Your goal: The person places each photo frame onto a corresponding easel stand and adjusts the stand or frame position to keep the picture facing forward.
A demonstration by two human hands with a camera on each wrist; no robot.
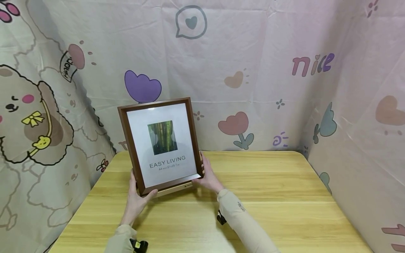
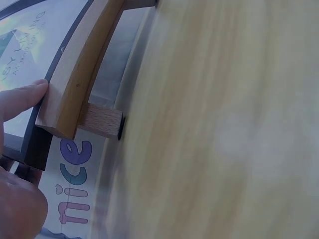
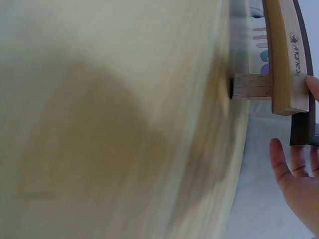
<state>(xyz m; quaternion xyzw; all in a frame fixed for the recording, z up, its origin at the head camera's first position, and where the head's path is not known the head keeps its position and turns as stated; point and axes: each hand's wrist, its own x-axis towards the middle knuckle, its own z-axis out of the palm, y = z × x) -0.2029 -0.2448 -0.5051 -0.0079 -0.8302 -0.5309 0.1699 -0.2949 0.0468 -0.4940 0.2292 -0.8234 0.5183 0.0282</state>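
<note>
A brown picture frame (image 1: 193,137) leans back on a small wooden tabletop easel (image 1: 172,190), a little left of the table's middle. Behind its glazing is a white insert (image 1: 167,162) reading EASY LIVING, with a green bamboo picture. My left hand (image 1: 136,203) grips the lower left corner, thumb in front and fingers at the side. At the lower right corner my right hand (image 1: 210,177) holds the frame, thumb on the front near the ledge and fingers along the side. In the right wrist view the easel's ledge (image 3: 288,59) bears printed lettering, and a short leg (image 3: 253,86) ends in a dark foot.
The wood-grain table (image 1: 272,211) extends to the right and front. Behind it and on both sides hangs a pale printed cloth (image 1: 259,42) with hearts and flowers. Black wrist devices (image 1: 139,245) show at both sleeves.
</note>
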